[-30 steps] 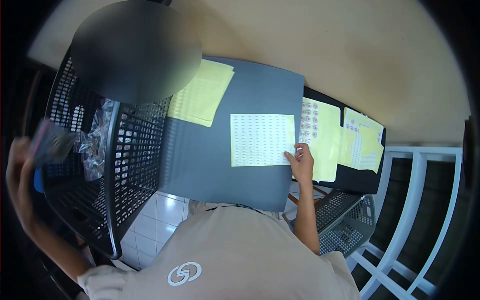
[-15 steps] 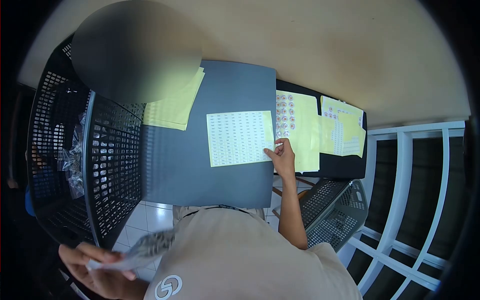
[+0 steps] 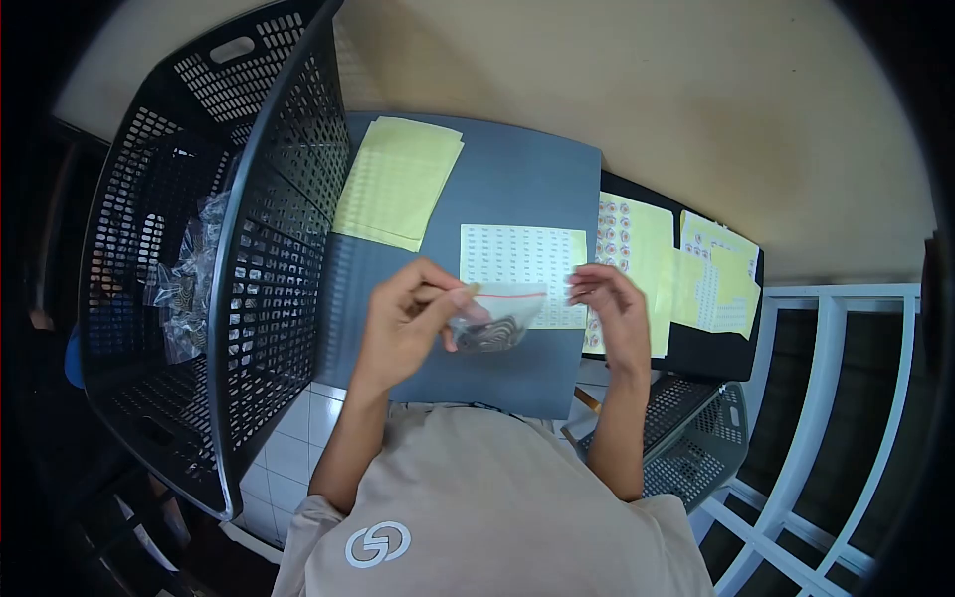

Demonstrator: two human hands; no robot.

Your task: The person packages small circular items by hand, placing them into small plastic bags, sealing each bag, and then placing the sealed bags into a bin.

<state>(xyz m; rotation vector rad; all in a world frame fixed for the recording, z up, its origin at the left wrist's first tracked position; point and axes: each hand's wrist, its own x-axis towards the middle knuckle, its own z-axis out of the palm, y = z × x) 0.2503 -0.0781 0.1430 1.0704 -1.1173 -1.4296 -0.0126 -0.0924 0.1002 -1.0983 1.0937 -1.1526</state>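
A clear zip bag [image 3: 494, 323] with a red seal line and dark metallic pieces inside hangs over the grey table. My left hand [image 3: 410, 313] pinches its upper left corner. To the right of the bag is my right hand [image 3: 609, 303], its fingers bent and slightly apart, not touching the bag; whether a small label is on its fingertips is too small to tell. Beneath the bag lies a white label sheet [image 3: 517, 251] with rows of small printed labels, partly hidden by the bag.
A large black perforated crate [image 3: 269, 289] holding bagged pieces [image 3: 184, 298] stands at the left. Yellow sheets [image 3: 398, 179] lie beside it. Sticker sheets [image 3: 652, 269] rest on a black surface at the right, above a grey crate [image 3: 706, 443].
My left hand has brought the bag up from the lower left to above the label sheet. My right hand has lifted off the sheet's lower right corner. The view has shifted.
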